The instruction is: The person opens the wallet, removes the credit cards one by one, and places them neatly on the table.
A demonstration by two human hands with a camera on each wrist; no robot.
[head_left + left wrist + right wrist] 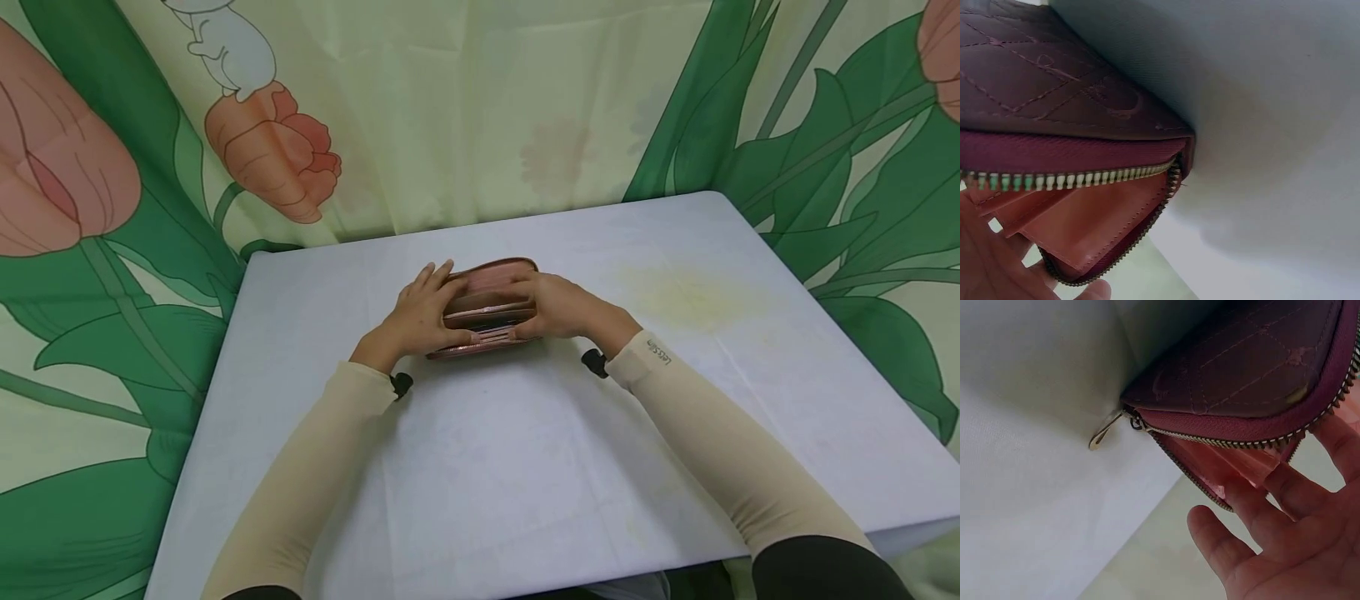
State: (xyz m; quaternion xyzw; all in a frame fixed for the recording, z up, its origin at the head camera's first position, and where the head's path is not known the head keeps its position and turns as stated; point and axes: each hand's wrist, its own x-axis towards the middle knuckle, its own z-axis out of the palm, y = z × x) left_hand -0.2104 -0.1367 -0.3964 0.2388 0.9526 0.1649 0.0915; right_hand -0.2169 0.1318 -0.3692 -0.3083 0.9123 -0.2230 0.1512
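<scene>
A wine-coloured zip wallet (489, 347) stands unzipped on the white-covered table, its mouth facing up. Pink card slots and dividers show inside. My left hand (420, 317) holds the wallet's left end, thumb along the near rim and fingers reaching over toward the far flap. At the other end, my right hand (558, 307) reaches fingers into the mouth against the far side, with its thumb at the near rim. In the right wrist view its fingers (1285, 487) are spread and fairly straight. A metal zip pull (1104, 430) hangs at the wallet's lower corner. The quilted outer face (1054, 81) fills the left wrist view's upper left.
The white tablecloth (480, 475) covers the table, with a faint yellowish stain (693, 296) at the right. Behind stands a curtain (480, 108) printed with tulips, leaves and a rabbit. Beige sleeves (307, 483) cover both forearms, and dark wrist devices (595, 363) sit at the cuffs.
</scene>
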